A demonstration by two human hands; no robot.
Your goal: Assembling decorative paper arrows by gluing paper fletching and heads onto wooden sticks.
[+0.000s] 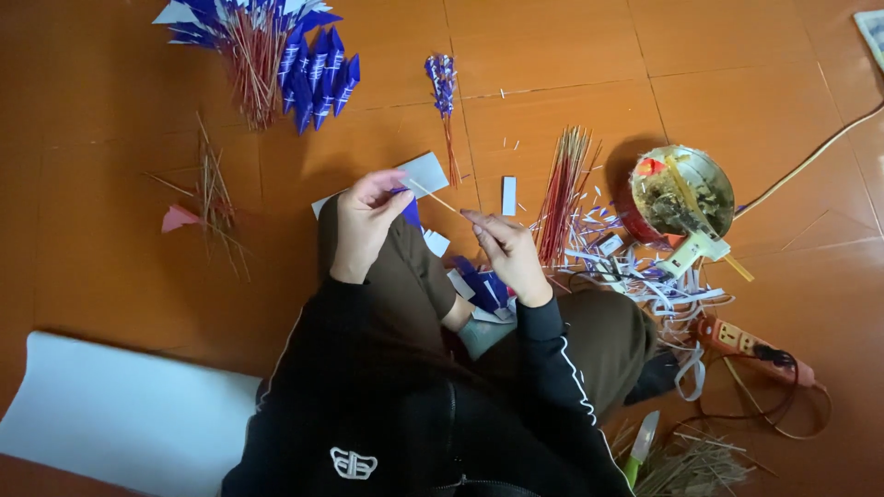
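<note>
Above the black jacket (405,414), left hand (366,221) and right hand (508,253) each pinch 1 thin stick (433,195) between them.

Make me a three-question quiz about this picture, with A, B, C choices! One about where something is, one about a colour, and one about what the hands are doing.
1. Where is the pile of finished blue paper shapes on sticks?
A. At the top left of the floor
B. Inside the round tin
C. On the white sheet

2. What colour is the bundle of thin sticks lying next to the round tin?
A. Green
B. Red
C. Black

3. What are the left hand and the right hand doing?
A. Resting flat on the floor
B. Holding the glue gun
C. Holding one thin stick between them

Answers:
1. A, the blue pile lies far up on the left.
2. B, the sticks are red.
3. C, the fingers of each hand pinch an end of the pale stick; the glue gun lies untouched by the tin.
</note>
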